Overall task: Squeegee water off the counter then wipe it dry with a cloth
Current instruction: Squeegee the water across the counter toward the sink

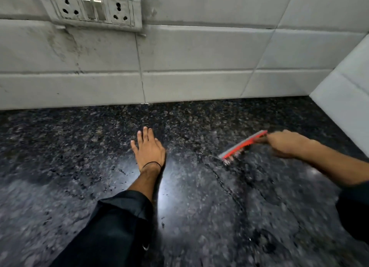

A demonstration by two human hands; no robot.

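The head view looks down on a dark speckled counter (60, 147) that meets a white tiled wall (199, 53) at the far side, with a socket panel (93, 7) on the wall at the far left. The left hand (148, 150) lies open and flat on the counter near the middle, fingers spread and pointing to the wall, and it holds nothing. The right hand (283, 144) is closed around the handle of a red squeegee (242, 145) on the right side. The blade touches the counter, and its long axis runs from near-left to far-right. A thin line of water (221, 179) runs from the near end of the blade toward the near edge. The squeegee lies to the right of the left hand, well apart from it, so I think the right hand alone must do the next stroke. No cloth is visible.
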